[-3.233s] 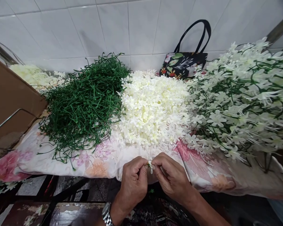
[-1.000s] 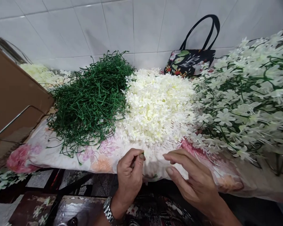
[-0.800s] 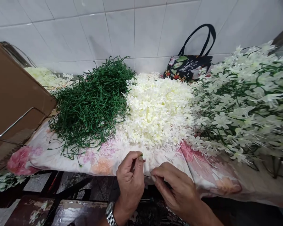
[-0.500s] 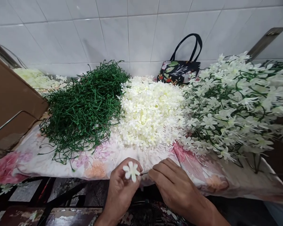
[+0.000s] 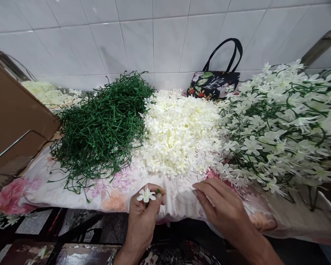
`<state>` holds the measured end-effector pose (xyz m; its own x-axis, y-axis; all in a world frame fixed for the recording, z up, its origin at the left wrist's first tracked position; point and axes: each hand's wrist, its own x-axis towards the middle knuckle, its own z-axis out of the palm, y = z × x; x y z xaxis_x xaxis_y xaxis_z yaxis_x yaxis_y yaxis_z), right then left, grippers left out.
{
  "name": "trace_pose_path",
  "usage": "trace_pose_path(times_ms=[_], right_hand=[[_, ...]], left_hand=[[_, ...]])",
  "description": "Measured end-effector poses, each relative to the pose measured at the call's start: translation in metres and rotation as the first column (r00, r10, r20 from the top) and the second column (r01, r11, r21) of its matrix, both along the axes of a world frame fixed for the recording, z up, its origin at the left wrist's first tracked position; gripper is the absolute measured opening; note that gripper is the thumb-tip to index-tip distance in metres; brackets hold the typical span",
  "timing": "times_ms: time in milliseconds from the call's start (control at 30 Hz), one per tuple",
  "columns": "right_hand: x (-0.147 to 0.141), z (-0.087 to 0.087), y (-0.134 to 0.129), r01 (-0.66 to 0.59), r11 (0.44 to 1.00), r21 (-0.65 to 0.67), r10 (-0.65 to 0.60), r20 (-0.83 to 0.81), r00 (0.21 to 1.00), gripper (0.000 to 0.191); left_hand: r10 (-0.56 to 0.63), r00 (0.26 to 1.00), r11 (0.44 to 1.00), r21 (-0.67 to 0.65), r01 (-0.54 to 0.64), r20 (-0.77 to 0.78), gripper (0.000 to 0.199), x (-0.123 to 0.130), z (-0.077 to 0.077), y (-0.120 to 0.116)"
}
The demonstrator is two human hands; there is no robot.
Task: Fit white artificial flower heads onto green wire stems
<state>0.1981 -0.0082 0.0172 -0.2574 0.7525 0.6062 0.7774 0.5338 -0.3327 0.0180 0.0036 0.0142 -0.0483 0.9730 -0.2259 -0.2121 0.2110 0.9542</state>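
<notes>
A: Quick, what's hidden at the grip?
B: Stem of the white flower (image 5: pixel 146 196), inside the left hand (image 5: pixel 142 218). Green tip (image 5: pixel 158 191) just right of the bloom is too small to identify.
A: Right hand (image 5: pixel 224 204), beside the grip?
B: Can't tell if anything thin sits between thumb and fingers.
A: Below the grip?
B: Metal wristband's (image 5: pixel 111 256) mostly cropped — just a sliver. Both forearms and the patterned clothing (image 5: pixel 179 254) run off the bottom.
A: Far left of it?
B: Cardboard box (image 5: pixel 16 114), cut by the edge.
A: Beyond, to the right?
B: Handbag (image 5: pixel 213 84) base — covered by blossoms. Stemmed bunch (image 5: pixel 287 127) leaves frame.
</notes>
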Motion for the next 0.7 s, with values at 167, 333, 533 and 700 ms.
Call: trace_pose_path(times_ms=[167,333,533,700], right_hand=[[0.013,-0.013,0.004,0.115,0.992,-0.055,-0.105,0.161,0.981,0.018],[0.008,-0.021,0.001,0.166,0.979,-0.117,-0.137,0.22,0.966,0.023],[0.008,-0.021,0.001,0.159,0.977,-0.144,-0.133,0.175,0.976,0.022],[0.008,-0.021,0.002,0.153,0.981,-0.118,-0.138,0.123,0.983,0.023]], left_hand=[[0.054,0.857,0.915,0.369,0.163,-0.512,0.013,-0.006,0.014,0.031],[0.192,0.407,0.779,0.391,0.491,-0.893,0.038,0.003,0.019,0.05],[0.199,-0.002,0.773,0.155,0.615,-0.98,0.032,0.013,0.02,0.057],[0.253,0.096,0.769,0.26,0.584,-0.963,0.032,0.008,0.014,0.057]])
